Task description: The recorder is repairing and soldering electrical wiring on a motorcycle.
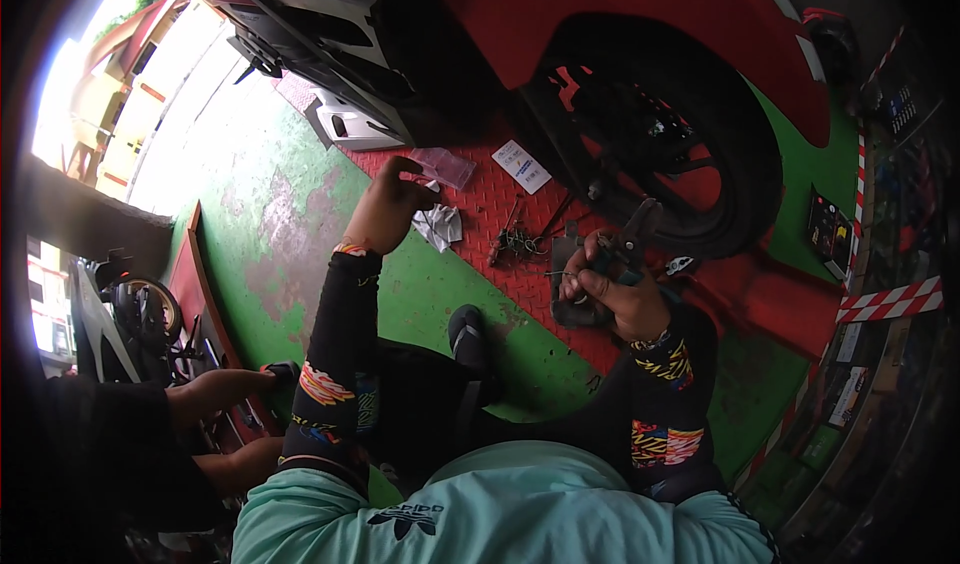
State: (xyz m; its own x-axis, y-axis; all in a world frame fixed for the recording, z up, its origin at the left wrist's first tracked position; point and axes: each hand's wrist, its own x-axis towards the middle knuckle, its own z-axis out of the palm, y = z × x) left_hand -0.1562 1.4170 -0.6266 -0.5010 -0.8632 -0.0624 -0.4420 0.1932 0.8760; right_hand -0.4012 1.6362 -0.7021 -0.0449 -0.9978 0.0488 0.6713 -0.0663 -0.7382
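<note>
My right hand (628, 299) is closed around a pair of pliers (632, 249) with teal handles, in front of the motorcycle wheel. Its dark jaws point up toward the tyre. A short thin wire (556, 273) shows by the fingertips. My left hand (388, 204) is raised over the floor to the left, its bent index finger and thumb apart, with nothing visible between them. Nearest to it lie a crumpled white wrapper (440, 228) and a clear plastic bag (446, 167). Between the hands a small tangle of wires (518, 245) rests on the red plate (480, 204).
A red motorcycle (480, 24) with a black wheel (745, 164) stands ahead. A printed card (521, 167) lies on the plate. A dark box (829, 232) is at the right, before shelves behind striped tape (890, 300). Another person's legs (225, 392) are at my left.
</note>
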